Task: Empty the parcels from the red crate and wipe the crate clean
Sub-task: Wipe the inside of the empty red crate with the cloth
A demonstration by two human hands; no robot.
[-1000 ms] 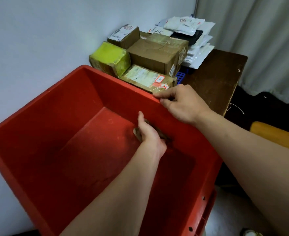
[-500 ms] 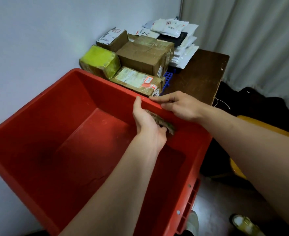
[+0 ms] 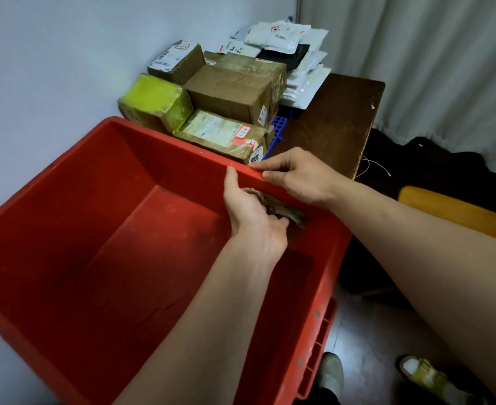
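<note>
The left hand (image 3: 252, 226) holds a grubby brown cloth (image 3: 271, 203) against the inner right wall of the red crate (image 3: 95, 229), just below the rim that the right hand (image 3: 302, 179) grips, while cardboard parcels (image 3: 235, 89) and white mailer bags (image 3: 278, 36) sit stacked along the wooden table's (image 3: 334, 124) wall-side edge.

White wall (image 3: 51, 54), grey curtain (image 3: 430, 54), brown table (image 3: 337, 121).
</note>
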